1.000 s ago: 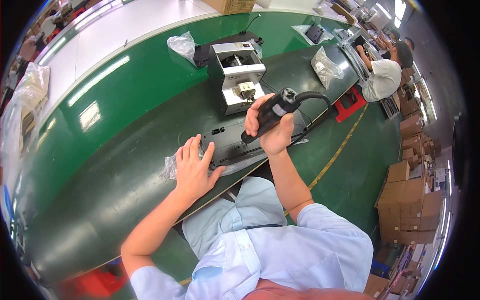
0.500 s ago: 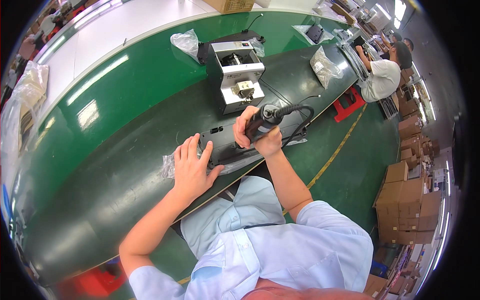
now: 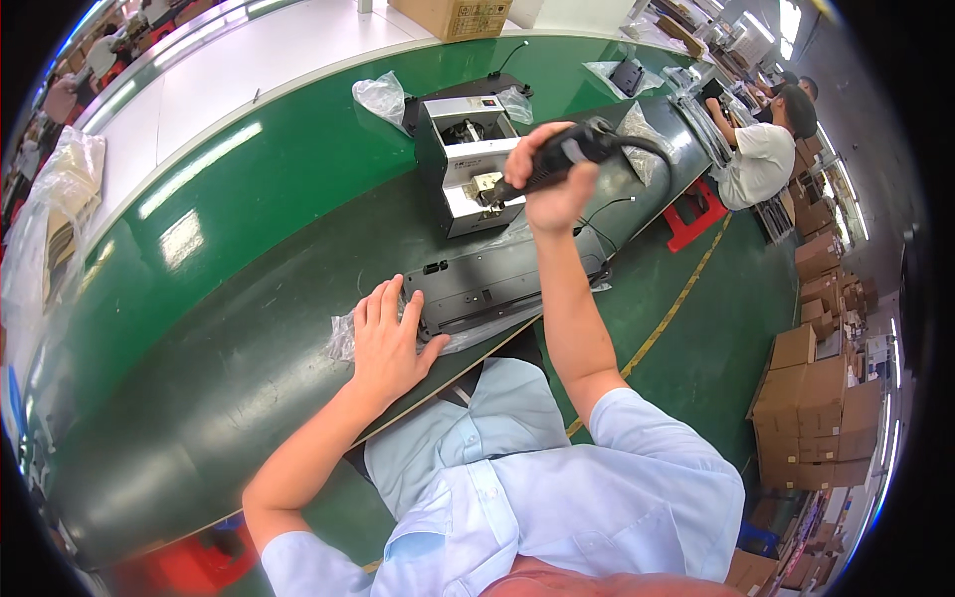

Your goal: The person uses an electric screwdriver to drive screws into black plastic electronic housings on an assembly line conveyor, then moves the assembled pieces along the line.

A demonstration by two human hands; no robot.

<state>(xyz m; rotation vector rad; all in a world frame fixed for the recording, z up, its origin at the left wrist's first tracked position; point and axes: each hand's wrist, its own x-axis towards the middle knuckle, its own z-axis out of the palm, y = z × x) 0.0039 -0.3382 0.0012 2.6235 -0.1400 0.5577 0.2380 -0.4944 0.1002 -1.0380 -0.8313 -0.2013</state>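
My right hand (image 3: 555, 204) is wrapped round a black electric screwdriver (image 3: 569, 157), held tilted with its cable trailing off to the right. Its tip points down-left, at the front of a screw feeder (image 3: 436, 169), a black and silver box; whether it touches is too small to tell. A long flat black panel (image 3: 497, 287) lies along the near edge of the bench, on clear plastic film. On the left end of this panel rests my left hand (image 3: 390, 338), fingers spread, holding nothing.
Crumpled clear plastic (image 3: 342, 336) sticks out beside the panel. Behind the feeder are another black part (image 3: 413, 111) and a plastic bag (image 3: 381, 98). A bag of small parts (image 3: 645, 144) lies farther right. A person (image 3: 761, 159) works at the far end, near a red stool (image 3: 694, 214).
My right hand has lifted the screwdriver off the panel and carried it up to the feeder, tilting it. My left hand stays on the panel.
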